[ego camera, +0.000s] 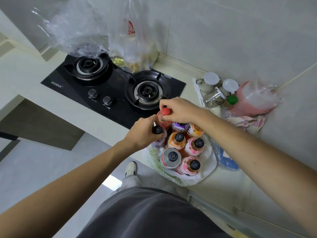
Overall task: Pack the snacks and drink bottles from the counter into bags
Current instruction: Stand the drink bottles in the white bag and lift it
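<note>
Several drink bottles with black caps stand upright in a cluster on a flattened white plastic bag at the counter's front edge. My left hand grips the neck of a purple-labelled bottle at the cluster's left. My right hand holds a red-capped bottle at the far side, fingers curled around its cap. An orange-labelled bottle, pink-labelled bottles and a wide grey-lidded container stand between.
A black two-burner gas hob lies just beyond the bottles. Clear plastic bags hang or stand behind it. Jars with white lids, a green-capped bottle and a pink bag sit at the right. A blue item lies beside the white bag.
</note>
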The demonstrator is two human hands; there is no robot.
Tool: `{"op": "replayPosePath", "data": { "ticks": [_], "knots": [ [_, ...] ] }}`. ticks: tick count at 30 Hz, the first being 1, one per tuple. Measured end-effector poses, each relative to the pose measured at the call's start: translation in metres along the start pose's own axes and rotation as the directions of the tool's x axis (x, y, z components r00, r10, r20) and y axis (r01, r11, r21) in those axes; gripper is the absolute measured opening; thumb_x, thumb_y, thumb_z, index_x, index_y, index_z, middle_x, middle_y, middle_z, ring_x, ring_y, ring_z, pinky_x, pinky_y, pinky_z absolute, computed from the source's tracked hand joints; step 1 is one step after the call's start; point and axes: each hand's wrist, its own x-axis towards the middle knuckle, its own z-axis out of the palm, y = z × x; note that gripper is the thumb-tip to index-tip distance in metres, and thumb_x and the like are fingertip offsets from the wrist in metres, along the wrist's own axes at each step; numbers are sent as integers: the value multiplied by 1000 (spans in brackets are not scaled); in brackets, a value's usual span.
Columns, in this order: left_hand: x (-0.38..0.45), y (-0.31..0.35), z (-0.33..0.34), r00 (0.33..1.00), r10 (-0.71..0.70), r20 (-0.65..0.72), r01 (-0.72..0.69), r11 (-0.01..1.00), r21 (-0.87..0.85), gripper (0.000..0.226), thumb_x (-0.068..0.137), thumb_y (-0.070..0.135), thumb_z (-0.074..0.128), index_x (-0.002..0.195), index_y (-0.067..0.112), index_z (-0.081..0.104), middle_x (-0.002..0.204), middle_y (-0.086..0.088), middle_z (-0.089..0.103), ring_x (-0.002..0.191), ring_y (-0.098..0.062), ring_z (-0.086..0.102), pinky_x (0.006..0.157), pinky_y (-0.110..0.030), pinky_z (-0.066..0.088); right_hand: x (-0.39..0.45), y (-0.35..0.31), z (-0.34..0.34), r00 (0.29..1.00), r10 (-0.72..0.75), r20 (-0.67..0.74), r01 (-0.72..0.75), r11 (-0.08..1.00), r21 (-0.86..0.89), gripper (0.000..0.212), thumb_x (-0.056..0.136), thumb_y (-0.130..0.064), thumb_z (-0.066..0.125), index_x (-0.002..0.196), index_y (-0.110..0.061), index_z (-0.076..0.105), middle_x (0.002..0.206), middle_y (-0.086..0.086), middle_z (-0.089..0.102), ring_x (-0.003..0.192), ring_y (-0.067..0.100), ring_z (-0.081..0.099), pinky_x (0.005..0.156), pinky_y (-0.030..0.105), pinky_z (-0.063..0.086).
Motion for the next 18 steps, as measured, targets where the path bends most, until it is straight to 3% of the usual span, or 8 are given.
{"op": "replayPosePath", "data": {
  "ticks": [5,8,12,18],
  "knots": [
    [-8,-1,8,1000,27,14,-26,998,-64,35,80,41,77,100,21,57,89,2,69,68,-16,67,60,-43,58,-6,-2,0,999,-15,42,12,997,82,19,88,-33,77,95,-26,61,75,-15,58,71,1,53,65,27,39],
    [-11,0,9,1000,2,-13,-3,995,-98,30,80,34,80,87,30,52,86,1,67,65,-15,66,60,-44,57,-7,-6,2,998,-17,67,14,998,55,20,86,-37,76,91,-29,58,77,-5,65,76,12,59,70,38,50],
    [-14,-1,13,1000,-10,-16,8,993,-120,35,76,35,83,87,22,52,81,1,68,65,-19,67,59,-48,57,-11,-7,6,998,-43,49,42,999,29,19,85,-36,74,91,-30,56,69,-5,62,71,13,58,72,46,53],
    [-23,-10,18,999,7,-52,-11,996,-89,45,70,43,90,93,27,55,75,11,67,65,-8,64,61,-35,56,-22,-3,6,997,-65,33,65,998,-8,26,86,-42,73,106,-33,59,96,-10,61,95,13,53,84,42,51]
  ]
}}
